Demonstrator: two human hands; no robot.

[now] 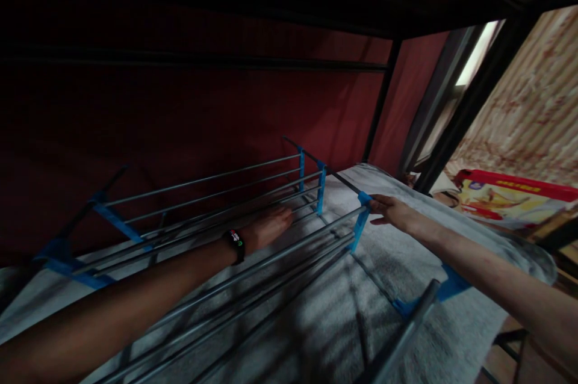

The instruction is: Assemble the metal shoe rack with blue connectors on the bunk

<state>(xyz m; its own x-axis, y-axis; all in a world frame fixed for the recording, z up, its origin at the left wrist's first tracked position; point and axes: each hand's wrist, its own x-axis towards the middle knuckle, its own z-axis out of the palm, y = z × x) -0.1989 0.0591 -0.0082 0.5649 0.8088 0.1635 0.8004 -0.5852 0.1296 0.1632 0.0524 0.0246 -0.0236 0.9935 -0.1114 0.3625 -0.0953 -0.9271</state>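
A rack of grey metal tubes [271,250] with blue plastic brackets lies on its side across a grey blanket-covered bed. My left hand [270,227], with a black fitness band [235,245] on the wrist, reaches over the tubes in the middle of the rack. Its fingers are stretched out close together, and their undersides are hidden. At the rack's right end, my right hand [395,213] has its fingertips on a blue bracket [365,198], thumb and fingers around its edge. More blue brackets [120,224] join the tubes at the left end.
A dark metal bed frame [383,101] stands around the bed, with a low dark underside overhead. Behind is a dark red wall covering [217,113]. A red and yellow box [510,200] sits beyond the bed at right, near a patterned curtain [524,101].
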